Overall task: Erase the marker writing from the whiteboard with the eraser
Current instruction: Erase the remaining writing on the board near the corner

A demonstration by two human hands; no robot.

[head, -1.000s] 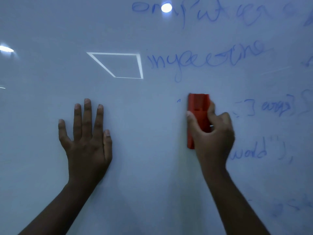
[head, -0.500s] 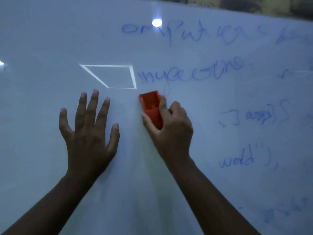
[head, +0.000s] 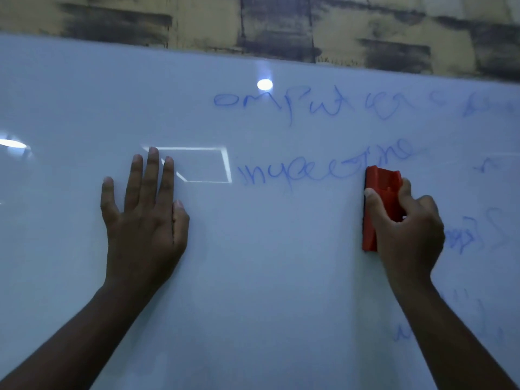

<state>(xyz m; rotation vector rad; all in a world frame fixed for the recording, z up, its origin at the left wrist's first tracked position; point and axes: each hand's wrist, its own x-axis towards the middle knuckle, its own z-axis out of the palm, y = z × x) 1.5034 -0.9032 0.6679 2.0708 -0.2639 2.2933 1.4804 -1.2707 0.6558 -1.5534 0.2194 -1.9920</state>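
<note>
The whiteboard [head: 267,249] fills most of the view. Blue marker writing [head: 309,108] runs along its upper right in two lines, with fainter, smeared writing [head: 472,237] further down at the right. My right hand [head: 405,237] grips a red eraser [head: 380,192] held upright against the board, its top end over the right part of the second line of writing [head: 281,175]. My left hand [head: 143,218] lies flat on the board at the left, fingers straight and pointing up.
Above the board's top edge runs a yellow wall with dark smudges [head: 267,21]. Reflections of lights [head: 264,84] and a bright four-sided outline [head: 202,164] show on the glossy board.
My right hand has swept the eraser to the right, from beside the left hand to the right part of the second line. The view has tilted up, showing the wall above.
</note>
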